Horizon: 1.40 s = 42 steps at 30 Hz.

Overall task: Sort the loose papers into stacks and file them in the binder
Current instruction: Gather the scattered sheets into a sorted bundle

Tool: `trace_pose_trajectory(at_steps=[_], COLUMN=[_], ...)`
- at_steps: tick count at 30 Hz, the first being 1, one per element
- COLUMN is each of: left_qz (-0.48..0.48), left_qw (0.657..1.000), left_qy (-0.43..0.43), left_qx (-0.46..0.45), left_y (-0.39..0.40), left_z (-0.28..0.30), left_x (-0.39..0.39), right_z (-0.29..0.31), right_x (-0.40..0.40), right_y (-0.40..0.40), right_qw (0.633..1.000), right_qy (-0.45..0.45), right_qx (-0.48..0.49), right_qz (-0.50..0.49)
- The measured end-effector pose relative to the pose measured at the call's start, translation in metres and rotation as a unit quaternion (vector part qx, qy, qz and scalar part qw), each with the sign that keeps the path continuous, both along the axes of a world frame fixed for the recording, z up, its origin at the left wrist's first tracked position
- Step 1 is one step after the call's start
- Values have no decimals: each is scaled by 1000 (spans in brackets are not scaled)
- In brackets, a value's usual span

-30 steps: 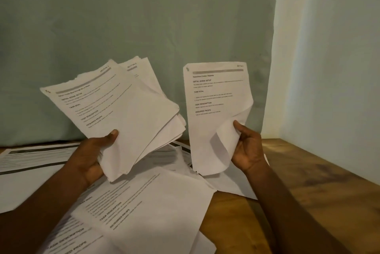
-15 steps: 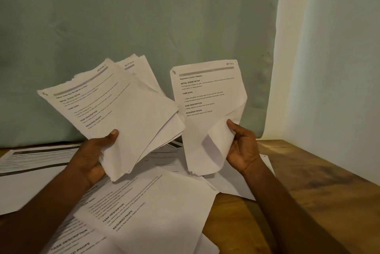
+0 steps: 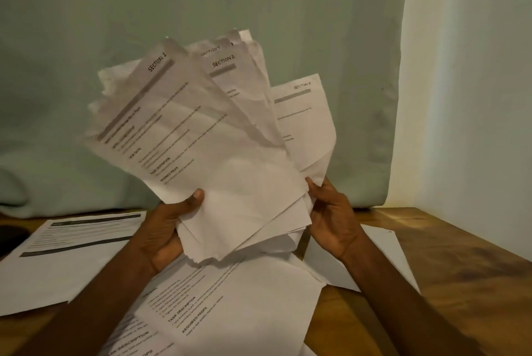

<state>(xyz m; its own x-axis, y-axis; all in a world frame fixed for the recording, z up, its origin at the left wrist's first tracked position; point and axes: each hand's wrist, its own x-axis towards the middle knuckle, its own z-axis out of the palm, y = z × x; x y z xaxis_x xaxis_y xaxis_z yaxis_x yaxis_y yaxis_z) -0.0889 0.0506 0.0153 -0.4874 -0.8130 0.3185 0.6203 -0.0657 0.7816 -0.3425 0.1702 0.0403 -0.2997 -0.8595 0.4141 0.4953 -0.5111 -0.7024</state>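
Papers (image 3: 218,154) are fanned out in the air above the table (image 3: 460,269), held up before a pale green curtain (image 3: 144,10). Headings such as "SECTION 1" and "SECTION 2" show at their top corners; a third heading on the rightmost sheet is too blurred to read fully. The left hand (image 3: 167,229) grips the lower left of the fan, thumb pressed across the front sheet and fingers hidden behind. The right hand (image 3: 331,217) holds the lower right edge, thumb on the front near the corner, fingers curled round the back of the sheets.

More loose sheets (image 3: 236,306) lie scattered on the wooden table below, some overlapping, with a larger printed page (image 3: 72,243) at the near left. No binder is in view.

These sheets look light, thin and floppy: the rightmost one curls at its lower edge, and the bottom edges are ragged and uneven. They would probably slide against each other easily, so a fan like this likely needs a firm pinch at the shared lower corner, where all the sheets overlap. Gripping a single sheet by a far corner would likely let it droop or crease.
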Motion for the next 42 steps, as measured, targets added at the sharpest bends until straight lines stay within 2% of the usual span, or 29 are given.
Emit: trace_pose_trajectory(at_steps=[4, 9, 14, 17, 20, 22, 26, 31, 36, 42], left_qz=[2, 31, 24, 33, 31, 36, 37, 39, 22, 20], left_qw=[1000, 999, 999, 998, 998, 998, 999, 999, 999, 998], left_qy=[15, 14, -31, -40, -46, -37, -13, -15, -32, -60], left_qx=[-3, -16, -23, -27, -30, -23, 15, 20, 6, -8], left_y=[0, -1, -2, 1, 2, 2, -3, -6, -4, -12], left_z=[3, 3, -3, -5, -6, -6, -4, -4, -5, -5], left_x=[-1, -5, -4, -6, -6, -5, 2, 10, 8, 1], right_z=[-7, -5, 2, 1, 1, 3, 11, 14, 14, 9], right_x=[15, 16, 10, 1, -14, -23, -33, -38, -34, -17], right_y=[-7, -5, -10, -10, -13, -10, 1, 5, 6, -2], right_qw=[997, 996, 994, 975, 958, 957, 972, 968, 972, 968], right_qy=[-12, -13, 35, 68, 110, 100, 40, 34, 56, 135], right_qx=[49, 64, 99, 168, 179, 160, 99, 85, 81, 74], right_qz=[60, 55, -35, -125, -196, -220, -207, -235, -213, -198])
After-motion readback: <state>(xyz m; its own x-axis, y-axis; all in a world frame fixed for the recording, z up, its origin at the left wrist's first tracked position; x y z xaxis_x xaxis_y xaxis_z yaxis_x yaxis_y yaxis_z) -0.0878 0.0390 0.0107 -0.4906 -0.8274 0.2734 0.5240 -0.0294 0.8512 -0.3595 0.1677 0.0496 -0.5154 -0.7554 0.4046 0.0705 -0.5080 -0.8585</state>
